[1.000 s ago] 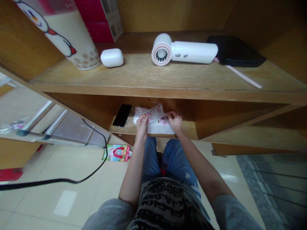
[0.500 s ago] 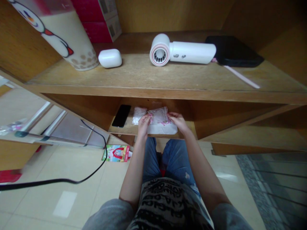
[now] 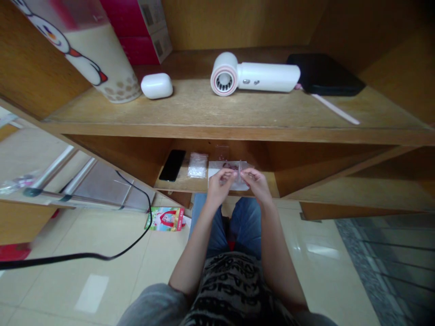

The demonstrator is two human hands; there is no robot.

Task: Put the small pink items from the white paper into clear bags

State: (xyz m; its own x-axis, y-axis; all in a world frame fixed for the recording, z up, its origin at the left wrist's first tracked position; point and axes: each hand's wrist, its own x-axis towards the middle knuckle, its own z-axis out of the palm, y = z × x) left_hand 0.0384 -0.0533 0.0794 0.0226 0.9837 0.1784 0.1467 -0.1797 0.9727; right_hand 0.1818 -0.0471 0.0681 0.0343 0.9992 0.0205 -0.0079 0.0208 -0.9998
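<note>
The fingers of the left hand and right hand are closed in small pinches on a clear plastic bag with pink contents, over the lower wooden shelf, near another clear packet and a black smartphone.

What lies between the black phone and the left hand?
A clear plastic bag sits on the shelf between the phone and the left hand, in the head view.
</note>
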